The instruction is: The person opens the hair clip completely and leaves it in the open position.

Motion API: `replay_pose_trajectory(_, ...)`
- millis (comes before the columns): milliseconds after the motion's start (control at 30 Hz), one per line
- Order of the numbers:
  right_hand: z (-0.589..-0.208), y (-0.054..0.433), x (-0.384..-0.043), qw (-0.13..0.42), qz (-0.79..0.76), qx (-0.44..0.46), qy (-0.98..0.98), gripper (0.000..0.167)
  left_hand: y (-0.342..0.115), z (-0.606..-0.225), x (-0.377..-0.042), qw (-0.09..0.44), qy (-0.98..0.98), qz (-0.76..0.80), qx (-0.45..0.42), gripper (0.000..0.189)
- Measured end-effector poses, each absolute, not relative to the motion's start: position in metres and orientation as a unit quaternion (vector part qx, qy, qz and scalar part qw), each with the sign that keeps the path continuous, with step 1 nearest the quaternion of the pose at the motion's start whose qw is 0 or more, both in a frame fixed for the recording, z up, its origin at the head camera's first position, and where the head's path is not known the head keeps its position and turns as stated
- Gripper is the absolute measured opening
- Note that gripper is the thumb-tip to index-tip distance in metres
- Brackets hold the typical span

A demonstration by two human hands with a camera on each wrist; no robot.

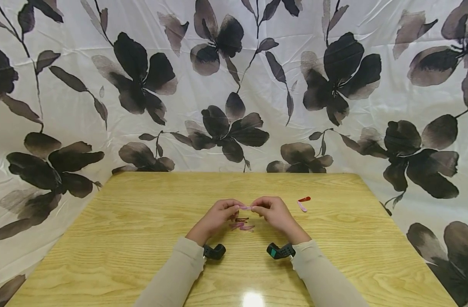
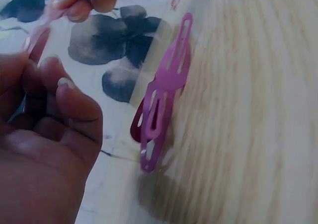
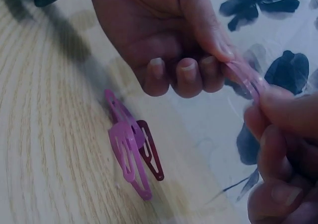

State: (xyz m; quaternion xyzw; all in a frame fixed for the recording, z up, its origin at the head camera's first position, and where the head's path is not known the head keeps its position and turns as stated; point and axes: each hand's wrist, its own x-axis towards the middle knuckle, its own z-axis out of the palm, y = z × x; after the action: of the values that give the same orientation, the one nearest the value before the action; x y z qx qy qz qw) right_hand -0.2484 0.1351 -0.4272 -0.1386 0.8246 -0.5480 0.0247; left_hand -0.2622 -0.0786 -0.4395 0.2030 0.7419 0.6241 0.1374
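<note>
A light pink snap hair clip (image 1: 245, 207) is stretched between my two hands over the middle of the table. My left hand (image 1: 220, 214) pinches one end with thumb and forefinger. At the opposite end, the thumb and forefinger of my right hand (image 1: 274, 213) pinch it too; the fingertips cover both ends. Just below the hands lies a small pile of snap clips: darker pink clips (image 3: 130, 157) overlap each other, with a dark red clip (image 3: 153, 154) partly under them. In the left wrist view these pink clips (image 2: 171, 75) lie end over end.
Right of my right hand, a red clip (image 1: 304, 199) and a light pink clip (image 1: 302, 207) lie with ends meeting on the wooden table (image 1: 142, 256). A floral cloth (image 1: 234, 85) hangs behind and beside the table. Each wrist wears a black camera mount (image 1: 215, 251).
</note>
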Motion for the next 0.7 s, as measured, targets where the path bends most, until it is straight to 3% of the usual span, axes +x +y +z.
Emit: replay_pose_trajectory(700,-0.4297,0.1347,-0.2498,0.012,-0.567,-0.129,0.814,0.015,-0.0793,-0.4422,-0.2646,0.113,0.774,0.601,0.165,0.023)
